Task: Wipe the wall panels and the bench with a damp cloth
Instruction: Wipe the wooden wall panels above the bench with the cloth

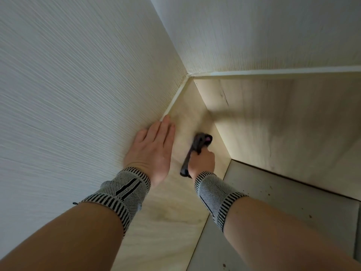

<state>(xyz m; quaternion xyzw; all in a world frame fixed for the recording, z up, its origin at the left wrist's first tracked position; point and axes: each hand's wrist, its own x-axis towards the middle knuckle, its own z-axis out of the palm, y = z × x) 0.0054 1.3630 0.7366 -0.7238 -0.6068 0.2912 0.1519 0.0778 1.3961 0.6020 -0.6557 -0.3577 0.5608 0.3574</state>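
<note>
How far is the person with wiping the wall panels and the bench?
In hand: the right hand grips a dark cloth low on the bench, near the corner. The left hand rests flat on the wall panel. Done: cannot be judged, since no wet streaks show on either surface. Left: likely the rest of the bench; the panels cannot be judged.

Dark, bunched cloth point(197, 147) lies lengthwise on the pale wood bench point(166, 222), near its back corner, below textured white wall panels point(78, 85).
</note>
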